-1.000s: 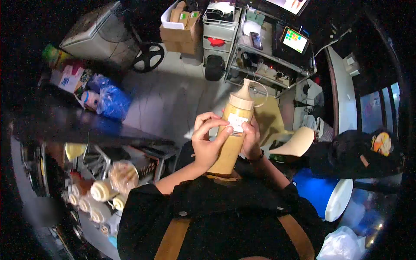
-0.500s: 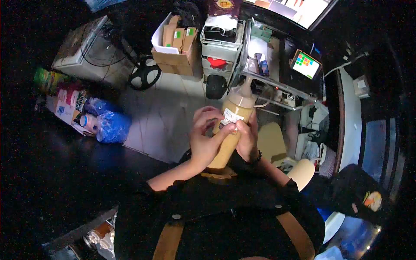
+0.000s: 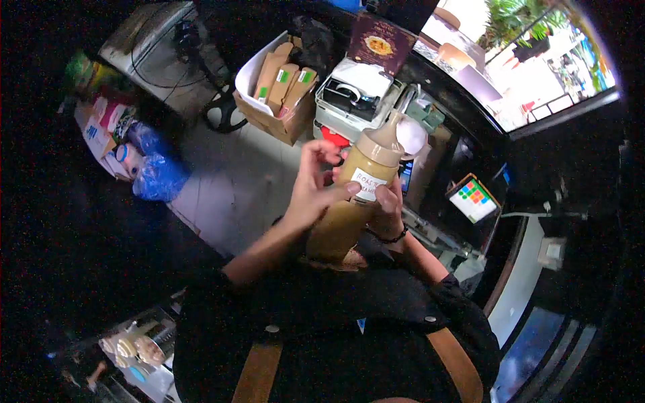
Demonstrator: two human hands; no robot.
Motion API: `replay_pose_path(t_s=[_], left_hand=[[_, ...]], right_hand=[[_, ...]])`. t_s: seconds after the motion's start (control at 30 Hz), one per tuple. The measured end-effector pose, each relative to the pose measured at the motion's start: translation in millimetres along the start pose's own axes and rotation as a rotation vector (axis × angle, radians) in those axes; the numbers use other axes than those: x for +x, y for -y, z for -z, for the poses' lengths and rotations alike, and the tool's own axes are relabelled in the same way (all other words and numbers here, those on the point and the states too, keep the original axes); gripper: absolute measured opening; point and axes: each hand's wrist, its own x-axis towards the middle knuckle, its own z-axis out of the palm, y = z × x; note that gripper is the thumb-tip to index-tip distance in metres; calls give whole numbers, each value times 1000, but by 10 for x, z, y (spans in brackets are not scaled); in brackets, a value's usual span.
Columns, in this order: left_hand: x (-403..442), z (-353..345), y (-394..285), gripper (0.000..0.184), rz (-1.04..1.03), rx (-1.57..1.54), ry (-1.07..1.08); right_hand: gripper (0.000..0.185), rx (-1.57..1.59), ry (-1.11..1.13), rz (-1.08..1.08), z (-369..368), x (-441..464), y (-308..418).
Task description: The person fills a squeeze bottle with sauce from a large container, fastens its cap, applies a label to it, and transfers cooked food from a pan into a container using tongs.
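Observation:
A clear squeeze bottle of tan sauce tilts in front of my chest, its pale nozzle cap pointing up and right. A white label with handwriting that begins "ROAST" is on its side. My right hand grips the bottle from the right, with the thumb by the label's lower right corner. From the other side my left hand presses its thumb at the label's lower left edge. Its fingers curl beside the bottle's left side, partly blurred, and some fingertips are hard to make out.
Beyond the bottle stand a cardboard box with packets, a white drawer unit and a counter with a lit tablet. Blue plastic bags lie on the left. A bright window is at the upper right.
The view has turned, showing more window. The bottle is more upright to view, its label plainer. My left fingers have lifted from the label, while the thumb stays against it.

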Motion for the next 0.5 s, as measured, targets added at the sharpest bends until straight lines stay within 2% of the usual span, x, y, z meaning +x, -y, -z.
replay_pose_path(t_s=[0.03,0.07,0.13,0.27,0.33,0.37,0.4,0.47,0.5], left_hand=[[171,-5,-18,92,89,-19,98],[309,29,35,92,90,-13,72],[460,108,157,95,189,-167,305],[657,-40,143,100,245,-339,344],[630,-173,174,96,-243,-14,39],[592,-134,285,91,-467,274,-119],[515,-232,258,64,-642,439,-288],[316,-313,91,33,-690,946,-260],[317,-343,70,33,-682,948,-255]], right_hand=[[72,-56,-6,36,86,102,8],[72,-111,-10,73,151,189,13],[70,-4,89,-9,157,300,117],[68,21,141,-84,202,498,271],[66,36,155,-93,235,546,314],[66,47,146,-92,271,569,310],[63,24,94,-75,314,587,298],[61,7,33,-57,345,618,292],[58,-20,33,-27,329,622,315]])
